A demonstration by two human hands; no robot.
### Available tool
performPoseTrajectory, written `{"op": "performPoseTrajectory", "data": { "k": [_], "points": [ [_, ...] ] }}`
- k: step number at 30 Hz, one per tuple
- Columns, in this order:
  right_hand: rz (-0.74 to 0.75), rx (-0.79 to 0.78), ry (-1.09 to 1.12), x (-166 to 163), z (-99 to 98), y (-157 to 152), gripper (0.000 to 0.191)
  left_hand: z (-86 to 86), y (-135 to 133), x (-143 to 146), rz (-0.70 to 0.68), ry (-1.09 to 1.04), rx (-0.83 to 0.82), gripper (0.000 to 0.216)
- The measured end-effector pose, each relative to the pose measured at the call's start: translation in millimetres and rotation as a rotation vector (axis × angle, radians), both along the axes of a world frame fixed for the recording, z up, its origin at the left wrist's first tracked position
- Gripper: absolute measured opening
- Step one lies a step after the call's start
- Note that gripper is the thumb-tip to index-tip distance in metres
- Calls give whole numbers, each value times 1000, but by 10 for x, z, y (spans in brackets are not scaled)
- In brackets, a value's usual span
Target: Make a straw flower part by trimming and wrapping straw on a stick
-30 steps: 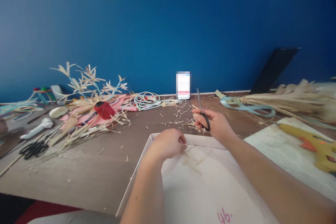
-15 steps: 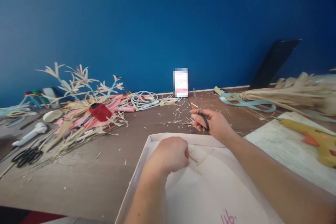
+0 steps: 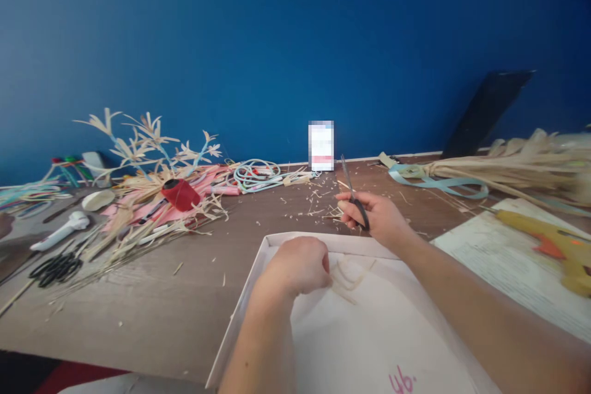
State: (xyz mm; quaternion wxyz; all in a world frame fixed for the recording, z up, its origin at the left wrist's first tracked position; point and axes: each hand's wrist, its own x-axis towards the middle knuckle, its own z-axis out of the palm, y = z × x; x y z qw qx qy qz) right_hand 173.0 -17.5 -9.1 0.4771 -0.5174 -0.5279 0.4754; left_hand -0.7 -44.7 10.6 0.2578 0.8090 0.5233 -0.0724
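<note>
My right hand [image 3: 373,212] is closed around the dark handles of a pair of scissors [image 3: 348,175], whose blades point up and away from me. Over the far left part of a shallow white box [image 3: 351,345] is my left hand [image 3: 302,265], its fingers curled in. What they pinch, if anything, is hidden behind the hand. Thin pale strips of dried leaf [image 3: 348,280] lie in the box just right of those fingers. Pink handwriting marks the box's floor near me.
A yellow glue gun [image 3: 540,240] rests on printed paper [image 3: 484,258] at right, before a bundle of dried leaves [image 3: 521,163]. Leaf flowers [image 3: 150,135], a red spool [image 3: 181,195] and black scissors [image 3: 56,268] lie at left. Clippings litter the table [image 3: 184,308].
The view has shifted slightly, so things at the left appear further right. Both hands keep nearly the same pose; the scissors stay in my right hand.
</note>
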Motion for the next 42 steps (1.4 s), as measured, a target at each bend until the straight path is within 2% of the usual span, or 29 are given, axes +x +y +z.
{"op": "performPoseTrajectory", "data": {
  "k": [11, 20, 26, 31, 37, 42],
  "points": [
    [19, -9, 10, -9, -11, 3, 46, -4, 2, 11, -11, -3, 71, 19],
    [39, -18, 19, -5, -53, 16, 45, 5, -1, 14, -42, 16, 45, 19],
    [39, -25, 20, -9, -46, 12, 45, -51, 73, -139, 93, 21, 163, 17],
    [36, -42, 34, -15, -54, 15, 47, -45, 125, -201, 177, -2, 127, 17],
    [44, -50, 26, -10, -81, 27, 46, -115, 138, -133, 57, -88, 216, 23],
    [35, -58, 17, -26, -47, 8, 46, -123, 115, -89, 60, -67, 160, 21]
  ]
}}
